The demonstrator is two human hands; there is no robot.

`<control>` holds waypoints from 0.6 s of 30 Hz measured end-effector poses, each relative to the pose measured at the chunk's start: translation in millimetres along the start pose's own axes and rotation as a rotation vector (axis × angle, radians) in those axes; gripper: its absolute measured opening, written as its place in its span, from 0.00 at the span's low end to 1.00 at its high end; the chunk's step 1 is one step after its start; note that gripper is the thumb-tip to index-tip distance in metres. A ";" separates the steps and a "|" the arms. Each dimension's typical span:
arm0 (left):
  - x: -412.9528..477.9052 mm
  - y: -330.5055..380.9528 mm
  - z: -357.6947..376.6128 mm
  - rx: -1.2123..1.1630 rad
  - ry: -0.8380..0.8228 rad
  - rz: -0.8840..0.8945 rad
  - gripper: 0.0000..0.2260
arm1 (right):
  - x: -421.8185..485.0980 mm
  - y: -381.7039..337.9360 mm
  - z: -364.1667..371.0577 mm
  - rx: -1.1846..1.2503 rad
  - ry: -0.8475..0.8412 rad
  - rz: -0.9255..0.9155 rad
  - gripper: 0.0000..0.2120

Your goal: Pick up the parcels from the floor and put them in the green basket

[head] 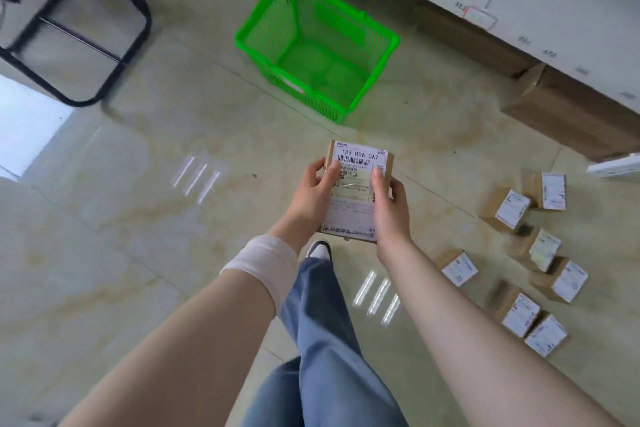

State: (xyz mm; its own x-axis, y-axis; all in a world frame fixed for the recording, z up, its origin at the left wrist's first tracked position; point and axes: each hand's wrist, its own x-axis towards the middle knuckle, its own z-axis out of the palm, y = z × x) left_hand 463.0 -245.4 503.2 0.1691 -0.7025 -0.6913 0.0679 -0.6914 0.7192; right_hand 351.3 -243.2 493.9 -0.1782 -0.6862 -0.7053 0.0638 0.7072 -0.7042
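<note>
Glossy floor (173, 218) underfoot: your left hand (313, 192) and right hand (389, 204) clasp one parcel (356, 184); toss short, it misses the green basket (377, 80).

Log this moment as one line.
left hand + right hand: holding labelled cardboard parcel | green plastic basket: empty | more parcels on floor

Both forearms bare, no sleeves showing. Wide white cloth wrap band (263, 265) around left forearm, just above wrist. Left hand (313, 192) and right hand (389, 201) bare, no gloves. Loose blue denim jeans (325, 340), white sneaker with black trim (319, 250).
</note>
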 end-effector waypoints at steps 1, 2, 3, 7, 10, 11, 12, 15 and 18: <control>15.3 8.0 -8.7 -0.012 0.010 0.002 0.23 | 11.2 -7.9 14.9 0.003 -0.002 0.001 0.19; 30.5 15.8 -16.8 -0.015 0.011 -0.001 0.23 | 22.1 -15.1 28.9 0.008 0.005 0.000 0.18; 46.3 23.5 -24.9 -0.013 0.005 -0.008 0.23 | 33.8 -21.5 42.6 0.015 0.017 -0.001 0.17; 100.6 50.6 -58.6 -0.056 0.024 -0.017 0.23 | 70.9 -47.8 98.6 0.005 -0.005 0.026 0.17; 136.8 73.3 -81.9 -0.077 0.042 -0.019 0.23 | 95.6 -71.5 135.4 -0.041 -0.021 0.027 0.17; 147.1 83.1 -89.2 -0.075 0.039 -0.020 0.23 | 103.4 -80.2 146.6 -0.055 -0.017 0.020 0.17; 156.4 93.3 -95.7 -0.071 0.026 -0.019 0.23 | 110.6 -89.2 157.0 -0.064 -0.011 0.014 0.17; 185.4 120.1 -110.6 -0.079 -0.044 -0.009 0.21 | 133.2 -113.9 186.1 -0.042 0.029 0.020 0.19; 233.6 139.5 -123.3 -0.091 -0.100 -0.016 0.22 | 167.0 -131.7 216.6 0.022 0.073 0.018 0.19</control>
State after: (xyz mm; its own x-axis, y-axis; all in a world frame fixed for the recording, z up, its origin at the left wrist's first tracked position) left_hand 633.2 -485.1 450.6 0.0684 -0.7082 -0.7026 0.1592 -0.6875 0.7085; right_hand 525.8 -487.9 451.0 -0.2476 -0.6589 -0.7103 0.0890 0.7145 -0.6939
